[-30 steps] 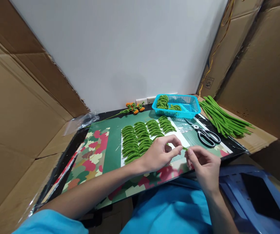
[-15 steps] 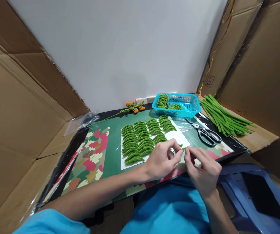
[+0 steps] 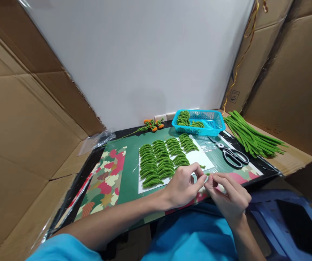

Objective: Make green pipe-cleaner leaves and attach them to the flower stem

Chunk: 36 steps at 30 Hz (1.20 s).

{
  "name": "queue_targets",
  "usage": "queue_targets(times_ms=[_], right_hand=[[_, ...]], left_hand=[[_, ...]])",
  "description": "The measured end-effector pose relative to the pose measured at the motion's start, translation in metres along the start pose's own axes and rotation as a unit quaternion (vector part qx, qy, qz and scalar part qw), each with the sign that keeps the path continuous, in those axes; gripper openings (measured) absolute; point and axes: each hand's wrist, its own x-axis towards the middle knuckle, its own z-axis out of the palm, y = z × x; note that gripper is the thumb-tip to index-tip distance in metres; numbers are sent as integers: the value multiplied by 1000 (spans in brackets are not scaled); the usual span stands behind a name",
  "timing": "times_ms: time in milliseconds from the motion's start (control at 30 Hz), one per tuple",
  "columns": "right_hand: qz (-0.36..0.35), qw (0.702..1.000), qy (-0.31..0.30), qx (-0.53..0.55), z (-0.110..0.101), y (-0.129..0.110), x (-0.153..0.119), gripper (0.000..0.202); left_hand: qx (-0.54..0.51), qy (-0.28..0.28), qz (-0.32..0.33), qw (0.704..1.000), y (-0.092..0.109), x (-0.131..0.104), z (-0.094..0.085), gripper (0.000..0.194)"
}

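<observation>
My left hand (image 3: 184, 185) and my right hand (image 3: 228, 192) meet over the table's front edge, both pinching. Between their fingertips shows a short bit of green pipe cleaner (image 3: 207, 174); most of it is hidden by the fingers. Just behind my left hand lies a white sheet (image 3: 199, 158) with rows of curved, folded green pipe-cleaner pieces (image 3: 147, 163). One small green piece (image 3: 201, 166) rests alone near the sheet's right side, close to my fingers.
A blue basket (image 3: 218, 127) with more green pieces stands at the back. Black-handled scissors (image 3: 233, 157) and a bundle of long green pipe cleaners (image 3: 253, 136) lie right. An orange-flowered stem (image 3: 153, 125) lies behind the sheet. A blue plastic stool (image 3: 264, 214) stands lower right.
The view has tilted slightly, so the table sits a little lower and further right. Both hands keep their pinch; a bit more of the green pipe cleaner shows between them.
</observation>
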Motion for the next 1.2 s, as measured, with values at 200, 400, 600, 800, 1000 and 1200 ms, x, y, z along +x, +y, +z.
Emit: queue_targets(times_ms=[200, 400, 600, 800, 1000, 1200], right_hand=[[11, 999, -13, 34, 3, 6, 2, 19], [97, 988, -88, 85, 0, 11, 7, 16], [163, 972, -160, 60, 0, 16, 3, 22], [215, 953, -211, -26, 2, 27, 4, 34], [203, 945, -252, -41, -1, 29, 5, 40], [242, 935, -259, -10, -15, 40, 12, 47]], left_hand=[[-4, 19, -2, 1000, -7, -1, 4, 26], [-22, 24, -3, 999, -11, -2, 8, 27], [4, 37, -8, 999, -11, 1, 6, 30], [115, -115, 125, 979, -16, -4, 8, 45], [295, -148, 303, 894, -25, -8, 23, 32], [310, -129, 308, 890, -26, -8, 24, 32]])
